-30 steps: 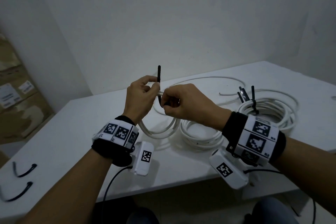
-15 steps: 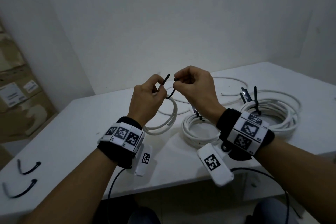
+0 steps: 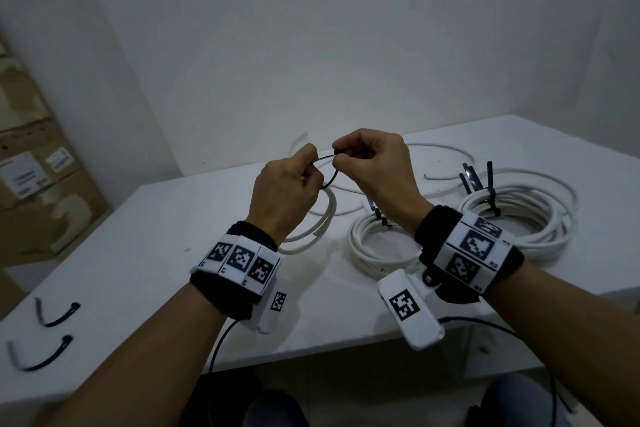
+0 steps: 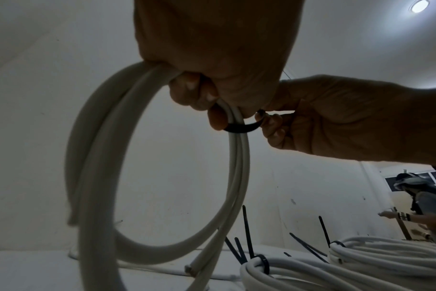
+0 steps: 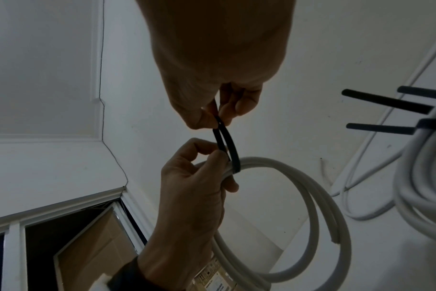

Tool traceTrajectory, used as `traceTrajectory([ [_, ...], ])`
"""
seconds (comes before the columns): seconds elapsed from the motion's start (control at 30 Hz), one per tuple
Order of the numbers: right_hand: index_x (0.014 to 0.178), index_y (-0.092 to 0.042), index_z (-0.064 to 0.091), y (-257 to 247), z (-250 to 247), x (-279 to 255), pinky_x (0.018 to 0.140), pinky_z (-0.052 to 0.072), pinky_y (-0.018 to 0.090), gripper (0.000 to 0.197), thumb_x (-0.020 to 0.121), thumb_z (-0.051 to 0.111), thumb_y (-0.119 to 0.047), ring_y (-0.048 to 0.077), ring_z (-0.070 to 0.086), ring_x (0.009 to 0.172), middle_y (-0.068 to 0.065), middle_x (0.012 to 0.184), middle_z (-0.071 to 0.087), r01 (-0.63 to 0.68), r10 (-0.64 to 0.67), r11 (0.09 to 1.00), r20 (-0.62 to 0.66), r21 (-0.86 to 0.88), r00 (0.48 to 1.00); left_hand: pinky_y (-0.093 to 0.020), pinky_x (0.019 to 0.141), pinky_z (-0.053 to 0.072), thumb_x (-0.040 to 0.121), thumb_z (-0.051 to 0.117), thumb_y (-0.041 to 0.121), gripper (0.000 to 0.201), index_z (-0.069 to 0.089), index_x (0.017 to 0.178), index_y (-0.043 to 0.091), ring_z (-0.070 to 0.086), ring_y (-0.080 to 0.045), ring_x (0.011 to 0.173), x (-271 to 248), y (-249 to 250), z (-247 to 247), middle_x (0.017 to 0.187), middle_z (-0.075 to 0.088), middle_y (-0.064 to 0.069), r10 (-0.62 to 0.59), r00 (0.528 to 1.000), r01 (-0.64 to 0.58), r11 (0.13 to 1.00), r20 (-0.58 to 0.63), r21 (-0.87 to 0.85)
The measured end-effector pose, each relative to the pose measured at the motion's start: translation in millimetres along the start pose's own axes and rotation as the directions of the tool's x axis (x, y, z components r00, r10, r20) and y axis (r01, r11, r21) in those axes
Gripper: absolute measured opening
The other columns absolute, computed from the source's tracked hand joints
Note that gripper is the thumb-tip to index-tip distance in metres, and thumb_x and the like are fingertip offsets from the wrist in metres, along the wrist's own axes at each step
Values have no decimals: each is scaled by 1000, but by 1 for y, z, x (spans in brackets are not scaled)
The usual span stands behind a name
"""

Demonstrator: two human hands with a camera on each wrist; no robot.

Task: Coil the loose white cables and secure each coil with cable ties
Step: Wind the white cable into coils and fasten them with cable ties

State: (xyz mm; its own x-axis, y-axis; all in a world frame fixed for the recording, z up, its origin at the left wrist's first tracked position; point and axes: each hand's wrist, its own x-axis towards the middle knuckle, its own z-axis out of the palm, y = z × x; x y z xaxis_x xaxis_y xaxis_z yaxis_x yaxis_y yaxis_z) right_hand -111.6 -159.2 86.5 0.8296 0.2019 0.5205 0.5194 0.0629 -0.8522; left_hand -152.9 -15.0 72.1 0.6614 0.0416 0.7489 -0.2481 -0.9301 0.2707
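Observation:
My left hand (image 3: 309, 165) holds a small white cable coil (image 3: 325, 218) up above the table, and the coil hangs down from its curled fingers. A black cable tie (image 3: 329, 175) is looped round the coil's strands. My right hand (image 3: 337, 155) pinches the tie where its two ends meet. In the left wrist view the tie (image 4: 239, 128) crosses the coil (image 4: 95, 157) just below my fingers. In the right wrist view the tie (image 5: 230, 143) forms a narrow loop between my right hand (image 5: 212, 118) and my left hand (image 5: 213, 157), whose thumb and forefinger pinch one strand.
Two tied white coils lie on the white table (image 3: 156, 236): a smaller one (image 3: 377, 246) and a larger one (image 3: 519, 215), with black tie tails sticking up. A loose cable (image 3: 446, 149) runs along the back. Two spare ties (image 3: 55, 315) lie at the left corner. Cardboard boxes (image 3: 34, 191) stand left.
Both hands have lifted with the coil. The tie, upright a second ago, is now bent round the strands, and my right hand has brought its ends together.

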Motion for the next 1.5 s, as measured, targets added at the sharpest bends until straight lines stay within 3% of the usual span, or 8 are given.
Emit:
traceTrajectory([
  [0.33, 83, -10, 71, 1, -2, -3, 51, 41, 14, 11, 74, 68, -6, 4, 52, 53, 3, 67, 66, -25, 25, 1000, 31, -9, 999, -45, 52, 49, 84, 54, 6, 4, 56, 87, 6, 54, -35, 55, -4, 4, -1, 57, 57, -2, 4, 1000, -4, 998, -10, 58],
  [0.7, 84, -10, 72, 5, -3, -3, 53, 41, 15, 11, 74, 68, -8, 2, 51, 52, -2, 64, 65, -38, 39, 999, 40, -30, 998, -37, 45, 44, 82, 51, 8, 8, 58, 87, 5, 50, -32, 50, -5, 3, 2, 56, 61, -8, 74, 997, -73, 990, -6, 122],
  [0.93, 84, -9, 73, 7, -3, 4, 56, 45, 21, 11, 75, 67, -6, 7, 54, 55, 4, 68, 69, -48, 63, 994, 155, -98, 986, -44, 48, 49, 86, 48, 9, 8, 55, 89, 8, 55, -32, 52, -7, 5, 5, 61, 65, -9, 96, 995, -99, 991, 35, 89],
  [1.1, 88, -7, 73, 6, -2, 12, 58, 46, 19, 13, 77, 67, -3, 8, 61, 61, 5, 73, 70, -32, 55, 995, 255, -96, 965, -46, 55, 50, 91, 47, 14, 8, 53, 87, 10, 60, -30, 58, -6, 6, 2, 65, 66, -9, -46, 998, 49, 998, 51, -49],
  [1.23, 80, -9, 67, 1, -1, 19, 51, 42, 13, 6, 79, 70, -4, 7, 61, 54, 4, 69, 68, 1, 13, 998, 246, -58, 969, -28, 53, 43, 95, 50, 14, 15, 53, 82, 8, 57, -21, 58, -3, 9, -3, 67, 65, -8, -209, 977, 212, 960, 37, -182],
  [1.37, 74, -11, 66, 0, 2, 24, 48, 41, 11, 11, 83, 69, -6, 3, 60, 50, -3, 63, 66, 73, -37, 987, 239, -146, 970, -22, 48, 35, 94, 50, 17, 19, 51, 76, 19, 46, -13, 49, -3, 16, -5, 58, 58, -4, -233, 971, 236, 929, 45, -285],
  [1.43, 75, -10, 66, -3, 1, 27, 49, 42, 11, 9, 83, 68, -7, 2, 59, 50, -4, 62, 65, 105, -52, 977, 271, -187, 961, -26, 49, 38, 95, 53, 26, 5, 56, 92, 24, 52, -22, 52, -5, 18, -6, 62, 62, -16, -207, 975, 222, 929, 82, -297],
  [1.5, 77, -11, 66, -7, 0, 31, 50, 43, 13, 8, 84, 67, -9, 5, 58, 55, -3, 64, 65, 143, -59, 958, 318, -248, 946, -28, 50, 38, 94, 54, 31, 6, 56, 100, 32, 56, -35, 61, -6, 17, -7, 63, 59, -23, -206, 973, 230, 921, 107, -313],
])
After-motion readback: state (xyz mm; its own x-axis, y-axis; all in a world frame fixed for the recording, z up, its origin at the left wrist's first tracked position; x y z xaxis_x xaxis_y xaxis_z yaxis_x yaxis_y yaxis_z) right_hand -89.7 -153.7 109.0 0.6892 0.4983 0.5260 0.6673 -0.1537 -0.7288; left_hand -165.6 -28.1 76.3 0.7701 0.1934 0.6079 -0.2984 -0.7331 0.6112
